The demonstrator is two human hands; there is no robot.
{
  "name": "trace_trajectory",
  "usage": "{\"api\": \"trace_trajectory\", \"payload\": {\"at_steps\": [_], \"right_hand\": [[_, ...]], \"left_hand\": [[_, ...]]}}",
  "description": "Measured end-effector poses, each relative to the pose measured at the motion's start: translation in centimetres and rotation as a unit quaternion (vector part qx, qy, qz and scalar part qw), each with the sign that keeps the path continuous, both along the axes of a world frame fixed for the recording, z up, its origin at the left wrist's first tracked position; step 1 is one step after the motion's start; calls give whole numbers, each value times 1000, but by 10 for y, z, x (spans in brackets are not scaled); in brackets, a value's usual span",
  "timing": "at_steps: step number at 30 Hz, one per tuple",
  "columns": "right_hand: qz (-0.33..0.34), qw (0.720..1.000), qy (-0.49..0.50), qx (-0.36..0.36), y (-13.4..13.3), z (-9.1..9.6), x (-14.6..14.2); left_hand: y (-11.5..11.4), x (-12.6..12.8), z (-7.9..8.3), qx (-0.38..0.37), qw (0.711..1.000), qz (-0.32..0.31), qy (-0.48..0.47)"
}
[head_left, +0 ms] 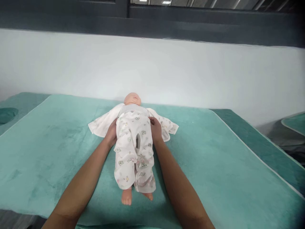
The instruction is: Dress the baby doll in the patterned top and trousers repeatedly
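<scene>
A baby doll [132, 99] lies on its back on a teal blanket [59, 143], head away from me, bare feet toward me. It wears white patterned trousers [133, 149] and an open white top [102, 124] spread out under it. My left hand [111, 133] grips the doll's left side at the waist of the trousers. On the other flank, my right hand [156, 129] holds the waist, fingers curled against the cloth. Both hands' fingertips are partly hidden behind the doll.
The blanket covers a padded table whose darker green edge [238, 127] shows at the right. A white wall [166, 66] rises behind, with a dark window frame above. Another teal pad [294, 122] lies at the far right.
</scene>
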State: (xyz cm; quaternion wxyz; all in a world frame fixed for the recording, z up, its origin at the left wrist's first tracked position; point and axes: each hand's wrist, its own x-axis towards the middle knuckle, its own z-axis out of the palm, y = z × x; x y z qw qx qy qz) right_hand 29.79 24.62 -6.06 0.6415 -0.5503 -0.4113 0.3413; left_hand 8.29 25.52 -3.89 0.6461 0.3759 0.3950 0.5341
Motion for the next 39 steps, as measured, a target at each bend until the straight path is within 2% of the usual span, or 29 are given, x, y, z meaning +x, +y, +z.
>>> {"api": "trace_trajectory", "payload": {"at_steps": [2, 4, 6, 8, 10, 15, 19, 23, 26, 30, 33, 36, 39], "right_hand": [[-68, 997, -2, 26, 0, 0, 2], [-91, 994, -20, 54, 0, 1, 3], [-64, 994, -44, 74, 0, 4, 1], [-20, 993, -72, 87, 3, 10, -3], [21, 989, -114, 95, 10, 19, -5], [163, 951, -248, 90, 34, 41, 5], [226, 917, -303, 124, 47, 46, 13], [265, 905, -306, 135, 51, 51, 8], [227, 905, -348, 92, 57, 58, -1], [156, 914, -374, 22, 72, 62, -11], [143, 940, -310, 0, 79, 54, -14], [125, 970, -207, 11, 78, 41, -11], [108, 984, -133, 48, 71, 28, -8]], "left_hand": [[1, -3, -5, 36, 996, 31, 74], [1, -9, -9, 110, 971, 91, 193], [3, -14, -9, 202, 919, 158, 300], [8, -17, -3, 283, 863, 205, 365], [17, -17, 7, 333, 832, 201, 395], [44, -5, 28, 328, 850, 62, 408], [49, 5, 33, 318, 845, 41, 428], [47, 6, 37, 310, 838, 19, 448], [55, 4, 41, 279, 833, 11, 477], [78, 3, 38, 225, 835, 34, 502], [91, 5, 27, 215, 859, 45, 462], [92, 8, 12, 247, 885, 68, 389], [86, 6, -1, 291, 885, 106, 347]]}}
